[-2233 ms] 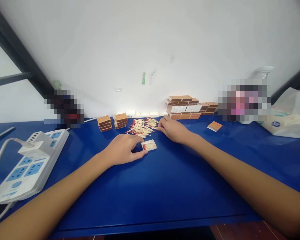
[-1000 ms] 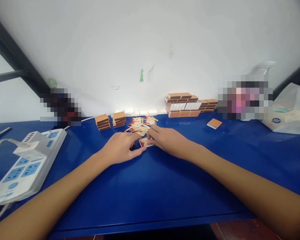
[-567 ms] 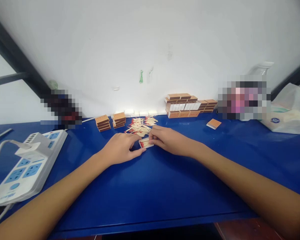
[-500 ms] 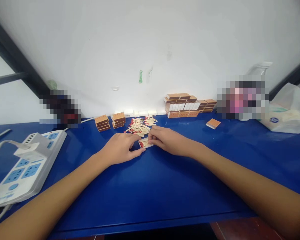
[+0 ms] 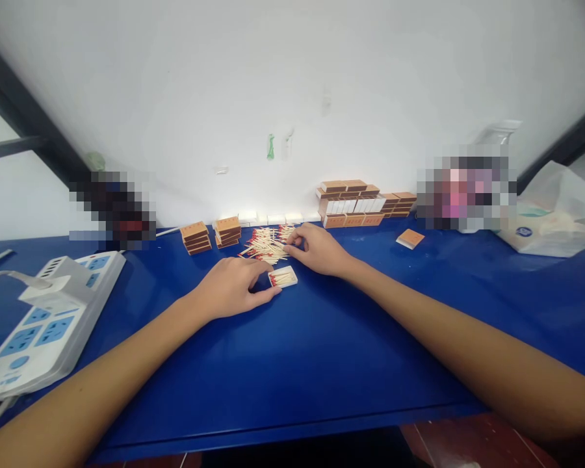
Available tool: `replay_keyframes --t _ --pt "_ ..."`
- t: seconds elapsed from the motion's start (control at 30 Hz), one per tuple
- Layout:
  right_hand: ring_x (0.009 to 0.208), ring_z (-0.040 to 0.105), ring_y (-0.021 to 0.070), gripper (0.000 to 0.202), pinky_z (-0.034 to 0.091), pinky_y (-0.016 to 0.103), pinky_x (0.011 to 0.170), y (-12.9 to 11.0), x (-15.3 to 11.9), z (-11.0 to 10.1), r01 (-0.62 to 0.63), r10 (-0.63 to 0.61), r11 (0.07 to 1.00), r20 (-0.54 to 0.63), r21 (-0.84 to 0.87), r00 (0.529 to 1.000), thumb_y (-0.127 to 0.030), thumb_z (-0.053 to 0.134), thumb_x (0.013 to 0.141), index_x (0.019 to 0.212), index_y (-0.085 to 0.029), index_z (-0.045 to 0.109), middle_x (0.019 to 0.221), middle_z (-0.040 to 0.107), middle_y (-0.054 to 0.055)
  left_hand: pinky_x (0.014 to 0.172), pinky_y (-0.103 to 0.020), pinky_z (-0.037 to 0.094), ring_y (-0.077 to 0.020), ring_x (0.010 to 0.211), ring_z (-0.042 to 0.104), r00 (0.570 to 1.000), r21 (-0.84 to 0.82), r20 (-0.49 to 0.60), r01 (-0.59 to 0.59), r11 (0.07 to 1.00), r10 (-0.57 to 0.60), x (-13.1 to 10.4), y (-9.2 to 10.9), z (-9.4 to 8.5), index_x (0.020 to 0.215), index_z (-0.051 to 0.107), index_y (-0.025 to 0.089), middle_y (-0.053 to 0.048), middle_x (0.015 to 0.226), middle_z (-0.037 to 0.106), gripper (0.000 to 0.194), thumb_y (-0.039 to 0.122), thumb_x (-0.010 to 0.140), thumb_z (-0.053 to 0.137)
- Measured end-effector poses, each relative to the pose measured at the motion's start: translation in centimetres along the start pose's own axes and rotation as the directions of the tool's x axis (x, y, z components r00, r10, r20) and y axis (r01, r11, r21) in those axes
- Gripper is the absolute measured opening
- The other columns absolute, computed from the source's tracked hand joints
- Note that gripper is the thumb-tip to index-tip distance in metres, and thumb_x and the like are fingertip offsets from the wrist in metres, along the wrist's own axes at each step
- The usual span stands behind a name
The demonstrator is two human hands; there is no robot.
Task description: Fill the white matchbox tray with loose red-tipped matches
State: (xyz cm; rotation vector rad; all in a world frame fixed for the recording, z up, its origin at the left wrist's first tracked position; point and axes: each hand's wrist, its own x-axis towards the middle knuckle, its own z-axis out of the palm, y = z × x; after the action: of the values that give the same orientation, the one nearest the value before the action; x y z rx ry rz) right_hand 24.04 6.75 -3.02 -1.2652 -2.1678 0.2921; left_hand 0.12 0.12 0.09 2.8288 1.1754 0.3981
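Pinching the matchbox tray (image 5: 283, 277) at its left end, left hand (image 5: 234, 286) steadies it on the blue table (image 5: 322, 351) | right hand (image 5: 316, 248) just behind tray, fingertips closed on matches in the loose pile (image 5: 266, 244) | stacked matchboxes (image 5: 361, 203) farther behind tray, by wall.

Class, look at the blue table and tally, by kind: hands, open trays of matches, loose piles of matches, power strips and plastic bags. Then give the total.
Hands: 2, left hand and right hand
Open tray: 1
Loose match pile: 1
Power strip: 1
Plastic bag: 1
Total: 6
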Motion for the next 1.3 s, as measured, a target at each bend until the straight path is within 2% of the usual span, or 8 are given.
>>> replay_keyframes --t 0.17,0.33,0.6,0.8,0.9,1.1,1.3 --pt "0.086 0.06 0.0171 0.012 0.041 0.029 0.075 -0.6 0.5 0.0 -0.061 0.063 0.995 0.025 -0.073 0.998 -0.029 0.069 0.093 0.087 -0.018 0.069 0.094 0.067 0.005 0.055 -0.027 0.031 -0.013 0.057 0.055 1.0 -0.002 -0.001 0.008 1.0 -0.008 0.0 -0.1 0.1 0.106 0.073 0.019 0.002 0.066 0.063 0.035 0.051 0.096 0.06" --pt "0.089 0.062 0.0171 0.012 0.04 0.028 0.074 -0.9 0.6 -0.2 -0.041 0.051 0.987 0.057 -0.157 0.997 -0.028 0.064 0.096 0.088 -0.019 0.068 0.104 0.067 0.007 0.055 -0.027 0.031 -0.0129 0.058 0.054 1.0 -0.009 -0.001 0.02 1.0 -0.02 0.0 -0.4 0.2 0.108 0.072 0.021 0.003 0.065 0.061 0.036 0.052 0.096 0.06" --pt "0.08 0.061 0.0183 0.011 0.041 0.03 0.072 -0.7 0.0 -1.6 -0.037 0.068 0.973 0.132 -0.226 0.989 -0.023 0.064 0.092 0.083 -0.018 0.064 0.098 0.067 0.009 0.055 -0.027 0.031 -0.0134 0.057 0.055 1.0 -0.013 -0.012 0.01 1.0 -0.011 0.0 -0.3 0.2 0.107 0.072 0.021 0.003 0.065 0.061 0.035 0.052 0.096 0.06" --pt "0.088 0.062 0.019 0.015 0.042 0.029 0.074 -0.6 0.1 -0.9 -0.045 0.063 0.983 0.094 -0.179 0.994 -0.033 0.067 0.095 0.091 -0.019 0.065 0.101 0.067 0.007 0.055 -0.028 0.033 -0.0132 0.057 0.055 1.0 -0.011 -0.011 0.005 1.0 -0.005 0.0 -0.3 0.2 0.106 0.073 0.02 0.002 0.066 0.062 0.035 0.052 0.096 0.06" --pt "0.085 0.061 0.0177 0.015 0.042 0.029 0.074 -0.6 0.3 -0.7 -0.05 0.069 0.985 0.109 -0.167 0.992 -0.032 0.066 0.097 0.089 -0.019 0.066 0.1 0.067 0.007 0.055 -0.028 0.033 -0.0134 0.058 0.056 1.0 -0.004 -0.016 0.004 1.0 -0.004 0.0 -0.3 0.3 0.106 0.073 0.02 0.002 0.066 0.063 0.035 0.052 0.096 0.06" --pt "0.086 0.061 0.0191 0.013 0.045 0.031 0.076 -0.3 0.1 -1.2 -0.05 0.071 0.99 0.167 -0.131 0.983 -0.029 0.063 0.098 0.09 -0.018 0.065 0.098 0.066 0.008 0.055 -0.027 0.034 -0.0136 0.058 0.056 1.0 -0.006 -0.006 -0.001 1.0 0.001 0.0 -0.2 0.2 0.107 0.072 0.019 0.002 0.067 0.063 0.035 0.05 0.096 0.06" --pt "0.086 0.06 0.0196 0.016 0.045 0.032 0.077 0.3 -0.1 -2.0 -0.033 0.05 0.994 0.168 -0.1 0.984 -0.03 0.059 0.098 0.089 -0.018 0.062 0.097 0.065 0.009 0.055 -0.028 0.033 -0.0136 0.058 0.057 1.0 -0.003 -0.011 0.003 1.0 -0.003 0.0 -0.2 0.1 0.107 0.073 0.02 0.002 0.067 0.064 0.034 0.05 0.096 0.06"
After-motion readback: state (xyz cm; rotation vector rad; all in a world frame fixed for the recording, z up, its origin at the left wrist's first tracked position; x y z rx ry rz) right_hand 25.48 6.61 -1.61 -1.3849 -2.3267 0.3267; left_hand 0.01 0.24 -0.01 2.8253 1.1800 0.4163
